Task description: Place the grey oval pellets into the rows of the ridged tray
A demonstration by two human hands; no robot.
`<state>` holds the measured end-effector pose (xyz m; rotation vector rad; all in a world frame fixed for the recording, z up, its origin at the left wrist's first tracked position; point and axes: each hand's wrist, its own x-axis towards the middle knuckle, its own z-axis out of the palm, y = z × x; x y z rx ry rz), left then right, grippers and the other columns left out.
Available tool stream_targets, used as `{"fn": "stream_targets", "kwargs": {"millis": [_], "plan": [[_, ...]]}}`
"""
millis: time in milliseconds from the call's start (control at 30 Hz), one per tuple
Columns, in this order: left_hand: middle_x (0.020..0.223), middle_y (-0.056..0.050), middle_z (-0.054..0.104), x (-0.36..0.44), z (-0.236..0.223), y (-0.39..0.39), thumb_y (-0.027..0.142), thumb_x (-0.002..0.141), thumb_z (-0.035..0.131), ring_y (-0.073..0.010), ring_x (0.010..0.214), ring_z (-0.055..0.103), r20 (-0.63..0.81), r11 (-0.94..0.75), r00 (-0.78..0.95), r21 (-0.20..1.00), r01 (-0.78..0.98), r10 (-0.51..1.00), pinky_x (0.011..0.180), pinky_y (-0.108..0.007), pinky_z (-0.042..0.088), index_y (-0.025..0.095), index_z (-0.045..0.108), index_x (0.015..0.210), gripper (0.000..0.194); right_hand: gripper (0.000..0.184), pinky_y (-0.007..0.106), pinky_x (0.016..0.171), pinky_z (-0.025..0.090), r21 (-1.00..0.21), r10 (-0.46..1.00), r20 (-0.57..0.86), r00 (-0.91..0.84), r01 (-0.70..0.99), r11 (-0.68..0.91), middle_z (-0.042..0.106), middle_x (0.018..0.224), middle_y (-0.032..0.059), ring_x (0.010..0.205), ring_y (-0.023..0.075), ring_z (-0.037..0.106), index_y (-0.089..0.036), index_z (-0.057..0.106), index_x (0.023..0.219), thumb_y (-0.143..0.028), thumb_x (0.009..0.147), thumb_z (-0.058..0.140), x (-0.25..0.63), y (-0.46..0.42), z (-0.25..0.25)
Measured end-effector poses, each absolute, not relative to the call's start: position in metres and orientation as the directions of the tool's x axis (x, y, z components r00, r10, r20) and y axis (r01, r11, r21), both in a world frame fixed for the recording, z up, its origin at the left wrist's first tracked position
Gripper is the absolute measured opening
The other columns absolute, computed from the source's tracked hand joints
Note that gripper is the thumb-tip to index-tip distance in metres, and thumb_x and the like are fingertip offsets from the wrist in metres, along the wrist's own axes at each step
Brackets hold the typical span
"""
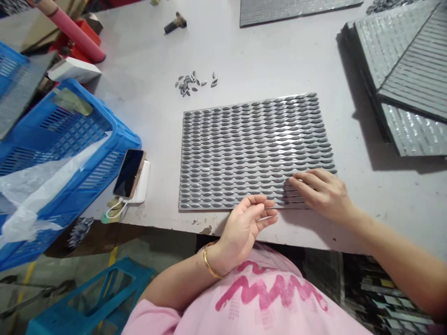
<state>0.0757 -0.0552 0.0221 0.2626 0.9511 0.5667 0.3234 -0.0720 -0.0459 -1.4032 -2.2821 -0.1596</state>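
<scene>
Where the right hand rests, the beaded grey panel lies crosswise.

On the table, a dimpled sheet has loose oval pieces behind it and stacked panels to its right. To its left, a phone lies on a power bank, with a plastic crate farther left.

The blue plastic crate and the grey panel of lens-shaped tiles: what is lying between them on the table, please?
In the head view, a smartphone rests against a white power bank, with a white cable, between the blue plastic crate and the grey panel of lens-shaped tiles.
</scene>
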Motion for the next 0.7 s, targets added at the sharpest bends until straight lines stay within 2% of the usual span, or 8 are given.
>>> {"fn": "stream_targets", "kwargs": {"millis": [200, 467, 533, 600, 667, 700], "plan": [[0.108, -0.010, 0.067, 0.074, 0.021, -0.054, 0.021, 0.086, 0.066, -0.0189, 0.094, 0.066, -0.693, 0.823, 0.445, 0.457, -0.338, 0.568, 0.098, -0.043, 0.049, 0.015, 0.062, 0.100, 0.015, 0.033, 0.040, 0.083, 0.052, -0.062, 0.784, 0.373, -0.496, 0.830, 0.555, 0.071, 0.119, 0.0106, 0.099, 0.0243, 0.064, -0.019, 0.065, 0.123, -0.011, 0.092, 0.056, 0.338, -0.075, -0.045], [0.100, -0.009, 0.069, 0.059, 0.026, -0.047, 0.022, 0.086, 0.065, -0.0171, 0.085, 0.067, -0.642, 0.790, 0.461, 0.512, -0.337, 0.613, 0.089, -0.036, 0.052, 0.015, 0.063, 0.098, 0.014, 0.029, 0.038, 0.077, 0.053, -0.037, 0.765, 0.383, -0.517, 0.819, 0.572, 0.072, 0.108, 0.0067, 0.090, 0.0235, 0.064, -0.019, 0.065, 0.119, -0.013, 0.090, 0.059, 0.338, -0.071, -0.037], [0.097, -0.008, 0.070, 0.046, 0.030, -0.032, 0.024, 0.086, 0.066, -0.0163, 0.083, 0.067, -0.588, 0.729, 0.436, 0.599, -0.332, 0.682, 0.087, -0.035, 0.053, 0.015, 0.063, 0.097, 0.014, 0.033, 0.038, 0.079, 0.055, -0.108, 0.773, 0.407, -0.487, 0.815, 0.570, 0.072, 0.108, 0.0061, 0.091, 0.0237, 0.065, -0.021, 0.063, 0.124, -0.016, 0.091, 0.062, 0.336, -0.061, -0.029], [0.096, -0.008, 0.070, 0.028, 0.033, -0.004, 0.026, 0.085, 0.067, -0.0159, 0.082, 0.067, -0.487, 0.602, 0.380, 0.743, -0.293, 0.786, 0.086, -0.034, 0.053, 0.015, 0.063, 0.097, 0.016, 0.043, 0.040, 0.087, 0.055, -0.187, 0.783, 0.431, -0.448, 0.805, 0.563, 0.071, 0.113, 0.0066, 0.098, 0.0250, 0.066, -0.025, 0.057, 0.134, -0.021, 0.092, 0.063, 0.335, -0.041, -0.019], [0.103, -0.010, 0.070, 0.008, 0.032, 0.039, 0.030, 0.086, 0.067, -0.0178, 0.090, 0.067, -0.304, 0.369, 0.314, 0.913, -0.174, 0.900, 0.090, -0.036, 0.053, 0.016, 0.063, 0.100, 0.020, 0.052, 0.045, 0.096, 0.054, -0.240, 0.812, 0.415, -0.410, 0.812, 0.532, 0.067, 0.125, 0.0094, 0.112, 0.0294, 0.065, -0.029, 0.047, 0.145, -0.031, 0.095, 0.059, 0.333, -0.006, -0.012], [0.108, -0.010, 0.069, -0.003, 0.030, 0.067, 0.030, 0.087, 0.065, -0.0195, 0.097, 0.067, -0.173, 0.199, 0.246, 0.976, -0.086, 0.954, 0.093, -0.037, 0.052, 0.018, 0.063, 0.104, 0.021, 0.055, 0.048, 0.099, 0.053, -0.259, 0.835, 0.391, -0.387, 0.825, 0.503, 0.063, 0.132, 0.0114, 0.119, 0.0324, 0.062, -0.030, 0.042, 0.149, -0.039, 0.097, 0.055, 0.332, 0.016, -0.010]]}}
